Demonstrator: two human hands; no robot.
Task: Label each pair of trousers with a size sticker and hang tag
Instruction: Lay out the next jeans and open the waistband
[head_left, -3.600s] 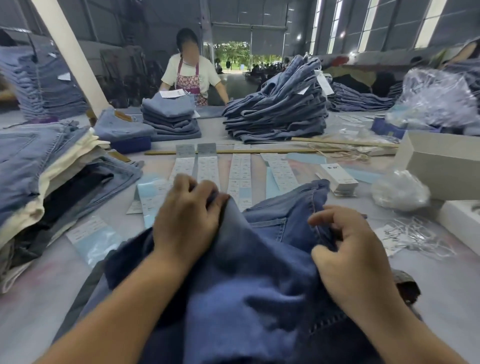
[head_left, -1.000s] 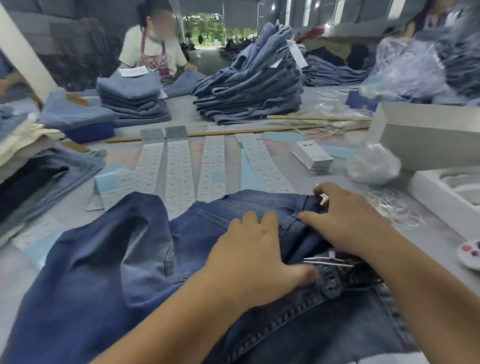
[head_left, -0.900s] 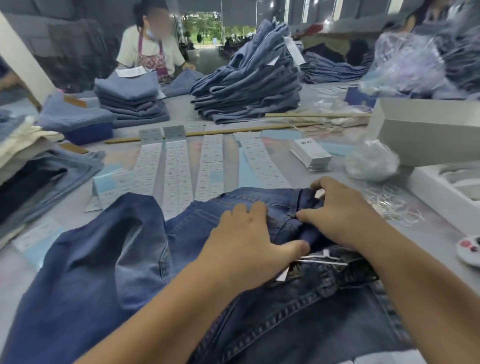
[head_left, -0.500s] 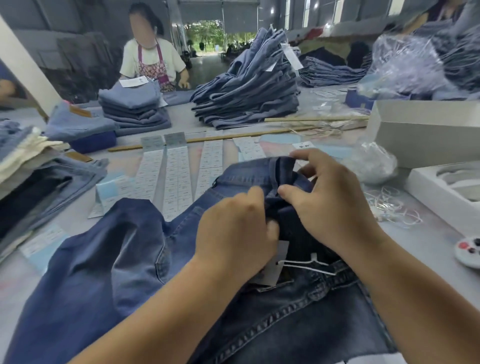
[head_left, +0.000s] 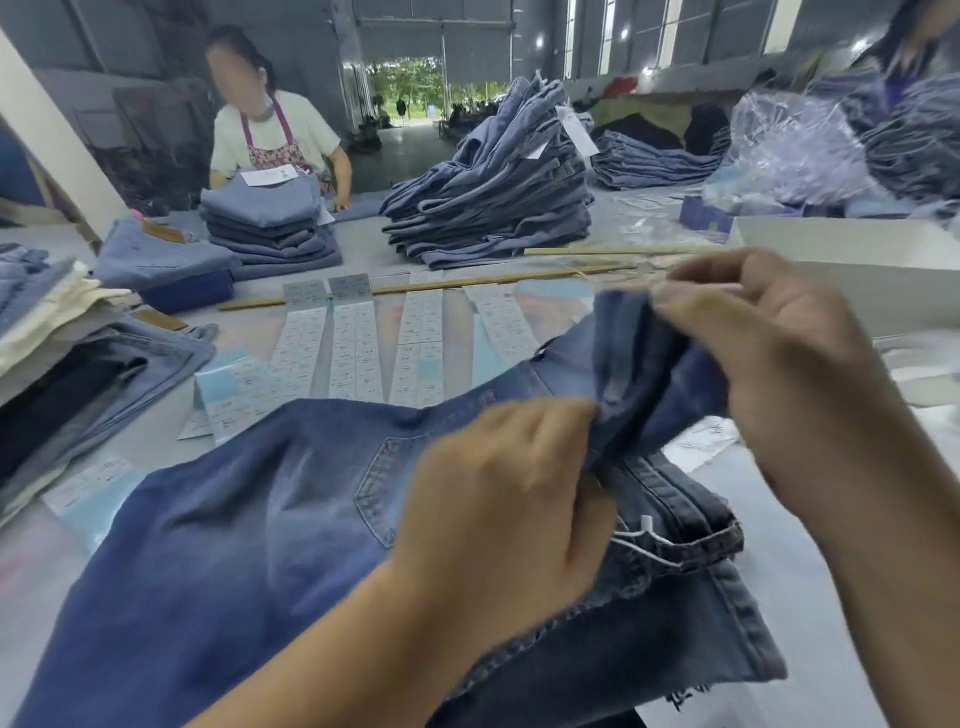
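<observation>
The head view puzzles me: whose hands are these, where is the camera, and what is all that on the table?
There is no machine here. The camera sits on a worker's head and looks forward and down, so the two bare hands are the worker's own. The left hand and the right hand both grip a bunched fold at the waist of a dark blue pair of jeans lying on the grey table. A white string loop shows at the waistband. Beyond the jeans lie strips of size stickers, a long wooden stick and stacks of folded jeans. A white box stands on the right. Another worker sits across the table.
</observation>
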